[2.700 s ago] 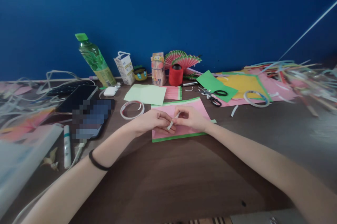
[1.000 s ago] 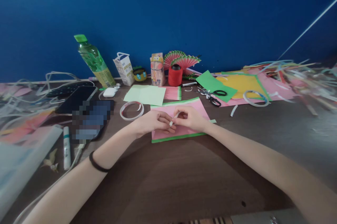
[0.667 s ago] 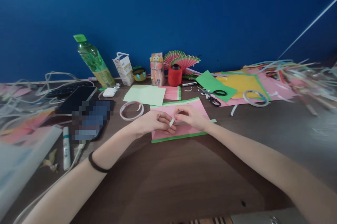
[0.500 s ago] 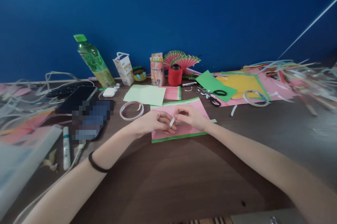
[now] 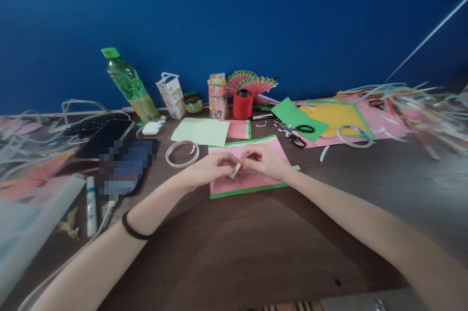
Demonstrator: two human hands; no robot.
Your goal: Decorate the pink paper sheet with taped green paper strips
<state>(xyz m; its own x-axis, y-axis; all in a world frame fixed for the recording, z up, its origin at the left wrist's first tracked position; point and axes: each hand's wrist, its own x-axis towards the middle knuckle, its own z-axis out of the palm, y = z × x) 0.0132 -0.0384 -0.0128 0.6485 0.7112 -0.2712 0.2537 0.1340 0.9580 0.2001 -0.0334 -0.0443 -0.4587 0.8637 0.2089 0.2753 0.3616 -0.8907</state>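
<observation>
Between my hands is a short whitish strip [image 5: 236,170], tape or paper; I cannot tell which. My right hand [image 5: 268,162] pinches its upper end between thumb and fingertips. The curled fingers of my left hand [image 5: 210,170] close around its other side. Both hands hover over a pink sheet [image 5: 252,182] with green edges at front and back, lying flat on the table. A pale strip runs across this sheet under my right hand and sticks out past its right edge. A tape roll [image 5: 182,154] lies left of the sheet.
Behind the sheet lie a pale green paper [image 5: 200,131], scissors [image 5: 298,135] and a green paper [image 5: 302,118]. A second tape roll [image 5: 354,136] rests to the right. A bottle [image 5: 129,87], a carton [image 5: 171,96] and a red spool [image 5: 243,105] stand along the wall. Phone [image 5: 144,160] and marker [image 5: 91,206] lie left.
My left fingers have curled in closer to the right fingertips, and the strip has shifted slightly left and down. The things on the table stay where they were.
</observation>
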